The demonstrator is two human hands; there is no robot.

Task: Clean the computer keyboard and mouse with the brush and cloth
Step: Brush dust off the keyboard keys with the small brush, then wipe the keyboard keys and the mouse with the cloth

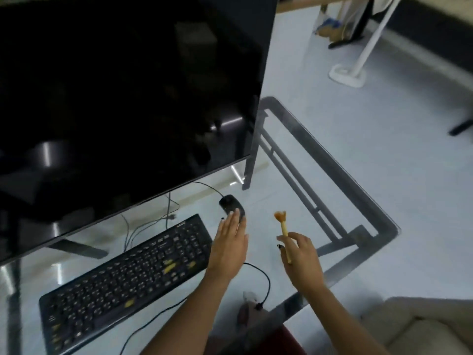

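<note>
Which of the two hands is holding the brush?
The right hand pinches the brush, bristles up; the left hand lies flat, fingertips on the mouse.

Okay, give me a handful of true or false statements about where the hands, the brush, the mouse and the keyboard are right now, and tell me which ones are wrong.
1. The right hand holds the brush with its bristles pointing away from the person. True.
2. The left hand is pressing keys on the keyboard. False: it reaches over the mouse, its straight fingers on or just above it, to the right of the keyboard.
3. The brush bristles are touching the mouse. False: they are in the air, apart from the mouse, to its right.
4. The monitor screen is dark. True.
5. A cloth lies on the keyboard. False: no cloth shows there.
</note>
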